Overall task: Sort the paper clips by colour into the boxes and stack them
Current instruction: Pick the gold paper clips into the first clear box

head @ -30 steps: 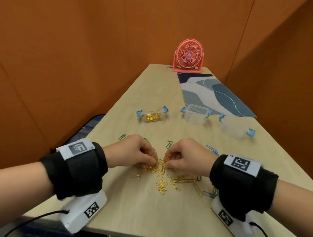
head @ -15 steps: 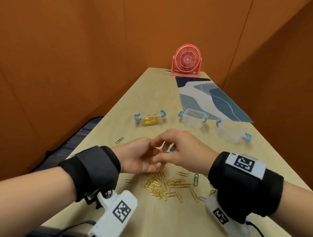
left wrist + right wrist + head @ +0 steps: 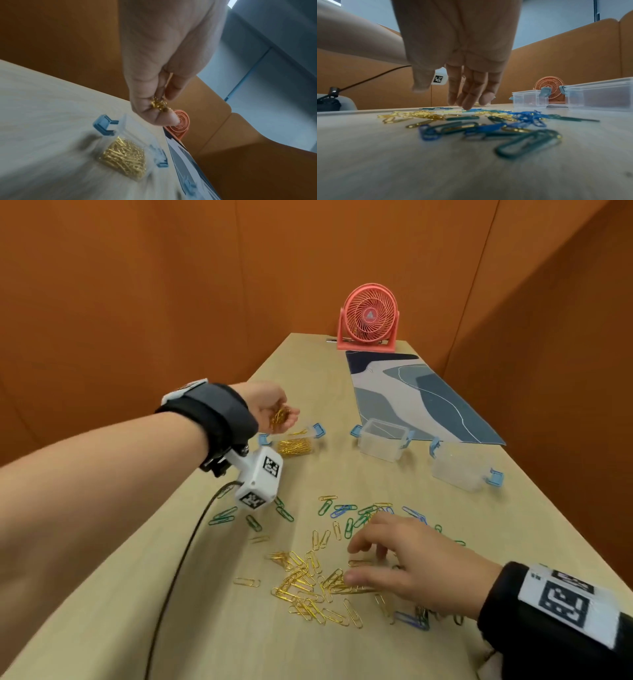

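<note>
The left hand cupped a bunch of gold clips above the leftmost box, which contained gold clips. The right hand, fingers relaxed and empty, hovered over the mixed clips on the table.

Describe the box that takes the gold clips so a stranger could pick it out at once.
Start at the pink fan at the table's far end and come toward the row of three clear boxes. The gold-clip box is the leftmost, under the left hand. It alone holds a heap of gold clips.
</note>
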Motion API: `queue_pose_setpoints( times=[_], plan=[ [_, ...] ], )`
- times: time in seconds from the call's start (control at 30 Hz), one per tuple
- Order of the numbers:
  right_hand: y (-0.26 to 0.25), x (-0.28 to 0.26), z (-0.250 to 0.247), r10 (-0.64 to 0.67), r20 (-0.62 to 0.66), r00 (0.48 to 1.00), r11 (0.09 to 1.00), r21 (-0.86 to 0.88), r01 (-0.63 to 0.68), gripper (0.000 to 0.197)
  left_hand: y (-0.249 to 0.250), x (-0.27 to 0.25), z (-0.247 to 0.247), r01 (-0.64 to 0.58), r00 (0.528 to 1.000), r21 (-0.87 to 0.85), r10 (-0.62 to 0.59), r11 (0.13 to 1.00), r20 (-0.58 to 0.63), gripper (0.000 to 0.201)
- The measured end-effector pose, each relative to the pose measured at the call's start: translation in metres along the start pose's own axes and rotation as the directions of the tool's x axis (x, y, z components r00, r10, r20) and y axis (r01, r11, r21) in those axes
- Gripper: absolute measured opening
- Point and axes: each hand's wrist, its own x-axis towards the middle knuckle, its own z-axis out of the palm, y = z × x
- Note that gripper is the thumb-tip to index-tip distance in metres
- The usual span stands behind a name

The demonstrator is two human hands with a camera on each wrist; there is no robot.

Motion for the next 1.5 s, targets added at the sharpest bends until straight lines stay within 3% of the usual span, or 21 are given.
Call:
queue_pose_setpoints(
  times=[0.07,0.13,0.27,0.33,0.4,0.47,0.53,0.6,0.63,0.73,0.83,0.97,1.07,1.13,1.23,1.37,1.5],
  plan=[
    [0.001,0.0,-0.001,0.0,-0.025,1.0,1.0,0.016,0.0,0.042,0.005,0.012,0.005,-0.063,0.998,-0.113,0.059,0.992,-0.034,0.04],
    [0.002,0.0,-0.003,0.005,-0.035,0.999,1.0,0.03,-0.004,0.039,0.006,0.021,0.009,-0.128,0.99,-0.094,0.123,0.987,-0.066,0.04],
    [-0.002,-0.004,-0.007,0.007,-0.049,0.999,0.996,0.085,-0.003,0.047,0.0,0.022,0.014,-0.268,0.951,0.194,0.291,0.944,-0.103,0.043],
    [-0.005,-0.006,-0.01,0.016,-0.035,0.999,0.996,0.089,-0.012,0.056,-0.002,0.013,0.011,-0.329,0.916,0.398,0.393,0.856,-0.088,0.038],
    [-0.005,-0.009,-0.011,0.018,-0.004,1.0,0.998,0.064,-0.017,0.063,-0.007,-0.004,0.002,-0.342,0.894,0.621,0.448,0.705,-0.016,0.026],
    [-0.001,-0.012,-0.01,0.025,0.031,0.999,0.999,0.042,-0.026,0.066,-0.017,-0.03,-0.011,-0.303,0.929,0.805,0.346,0.51,0.13,0.017],
    [0.005,-0.014,-0.008,0.039,0.062,0.997,0.999,0.009,-0.04,0.069,-0.031,-0.059,-0.022,-0.228,0.973,0.91,0.054,0.348,0.223,0.019],
    [0.008,-0.015,-0.006,0.058,0.069,0.996,0.998,-0.002,-0.058,0.067,-0.05,-0.082,-0.03,-0.169,0.948,0.958,-0.228,0.233,0.222,0.023],
    [0.008,-0.014,-0.005,0.061,0.063,0.996,0.998,0.008,-0.062,0.063,-0.061,-0.089,-0.031,-0.165,0.926,0.966,-0.306,0.2,0.222,0.023],
    [0.005,-0.007,-0.001,0.055,0.057,0.997,0.995,0.086,-0.06,0.042,-0.091,-0.095,-0.027,-0.241,0.898,0.938,-0.31,0.248,0.313,0.02],
    [-0.002,0.001,0.004,-0.026,0.029,0.999,0.997,0.077,0.024,0.016,-0.104,-0.089,-0.011,-0.358,0.889,0.832,-0.119,0.424,0.443,0.02],
    [-0.007,0.002,0.002,-0.086,-0.048,0.995,0.995,0.05,0.089,0.015,-0.095,-0.084,-0.01,-0.414,0.899,0.781,0.079,0.467,0.43,0.018],
    [0.001,-0.009,-0.002,-0.037,-0.052,0.998,0.996,0.084,0.042,0.015,-0.095,-0.083,-0.027,-0.363,0.932,0.855,0.119,0.37,0.343,0.015],
    [0.009,-0.02,-0.004,0.021,0.018,1.0,0.996,0.084,-0.023,0.027,-0.106,-0.083,-0.029,-0.371,0.927,0.884,0.177,0.285,0.332,0.01],
    [0.016,-0.03,-0.007,0.054,0.096,0.994,0.996,0.067,-0.061,0.031,-0.118,-0.087,-0.016,-0.474,0.874,0.833,0.265,0.286,0.406,0.004],
    [0.019,-0.026,-0.004,0.019,0.082,0.996,0.994,0.102,-0.027,0.007,-0.117,-0.086,0.01,-0.609,0.782,0.769,0.312,0.196,0.54,0.01],
    [0.015,-0.017,-0.003,-0.026,0.059,0.998,0.995,0.094,0.02,0.014,-0.108,-0.067,0.027,-0.572,0.774,0.812,0.405,0.118,0.487,0.026]
  ],
)
